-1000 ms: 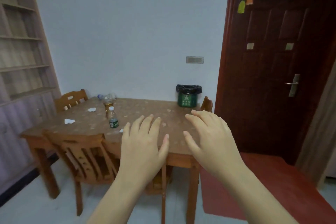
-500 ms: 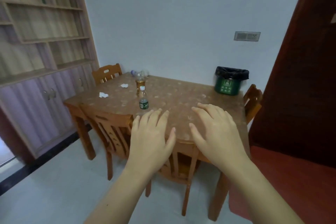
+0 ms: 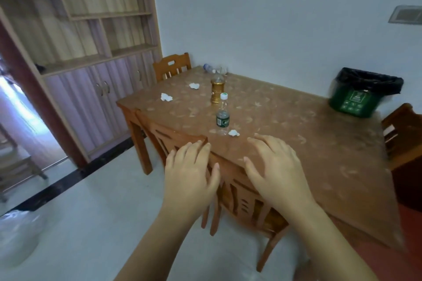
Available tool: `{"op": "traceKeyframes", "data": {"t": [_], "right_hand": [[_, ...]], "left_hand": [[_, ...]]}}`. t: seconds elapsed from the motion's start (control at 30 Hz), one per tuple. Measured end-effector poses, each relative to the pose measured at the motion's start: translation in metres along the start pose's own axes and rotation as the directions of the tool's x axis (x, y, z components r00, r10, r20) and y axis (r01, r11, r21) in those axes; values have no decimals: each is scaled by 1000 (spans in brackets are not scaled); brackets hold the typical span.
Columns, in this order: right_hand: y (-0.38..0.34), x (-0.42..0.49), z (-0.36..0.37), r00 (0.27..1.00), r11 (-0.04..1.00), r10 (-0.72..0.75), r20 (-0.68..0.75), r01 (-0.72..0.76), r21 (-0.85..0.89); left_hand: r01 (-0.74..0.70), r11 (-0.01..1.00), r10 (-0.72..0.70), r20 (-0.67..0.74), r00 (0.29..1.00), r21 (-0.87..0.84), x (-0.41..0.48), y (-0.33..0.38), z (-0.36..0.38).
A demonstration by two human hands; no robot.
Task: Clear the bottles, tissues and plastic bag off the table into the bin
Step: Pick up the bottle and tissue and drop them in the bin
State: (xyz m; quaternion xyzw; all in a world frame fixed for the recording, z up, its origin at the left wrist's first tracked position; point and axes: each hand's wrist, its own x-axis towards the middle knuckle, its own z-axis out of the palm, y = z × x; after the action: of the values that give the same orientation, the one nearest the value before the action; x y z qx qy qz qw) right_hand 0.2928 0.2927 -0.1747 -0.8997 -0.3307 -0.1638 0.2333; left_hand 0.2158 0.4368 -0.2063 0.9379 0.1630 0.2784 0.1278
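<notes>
Both hands were empty, fingers spread: the left hand (image 3: 189, 175) over a chair (image 3: 173, 137) back, the right hand (image 3: 276, 171) over the table's (image 3: 296, 116) near edge. Just beyond stood a clear bottle (image 3: 222, 116), a tissue (image 3: 233, 133) beside its base. The bin (image 3: 358, 98) sat far right on the table.

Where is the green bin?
Head view: the green plastic bin with a black liner stands on the far right corner of the brown table, beside a wooden chair.

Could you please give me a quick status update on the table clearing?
Left hand, right hand open, empty, by near table edge. Green-label bottle and nearest tissue just ahead, untouched. Bin on far corner. Chair tucked beneath hands.
</notes>
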Motion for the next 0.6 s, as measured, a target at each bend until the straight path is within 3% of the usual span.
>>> {"op": "traceKeyframes", "data": {"t": [0.33,0.6], "right_hand": [[-38,98,95,993,991,120,13,-120,56],[5,148,140,966,966,258,31,-257,-25]], "left_hand": [[-45,996,48,37,998,-76,95,-107,46],[-90,979,110,105,988,-184,159,-125,110]]}}
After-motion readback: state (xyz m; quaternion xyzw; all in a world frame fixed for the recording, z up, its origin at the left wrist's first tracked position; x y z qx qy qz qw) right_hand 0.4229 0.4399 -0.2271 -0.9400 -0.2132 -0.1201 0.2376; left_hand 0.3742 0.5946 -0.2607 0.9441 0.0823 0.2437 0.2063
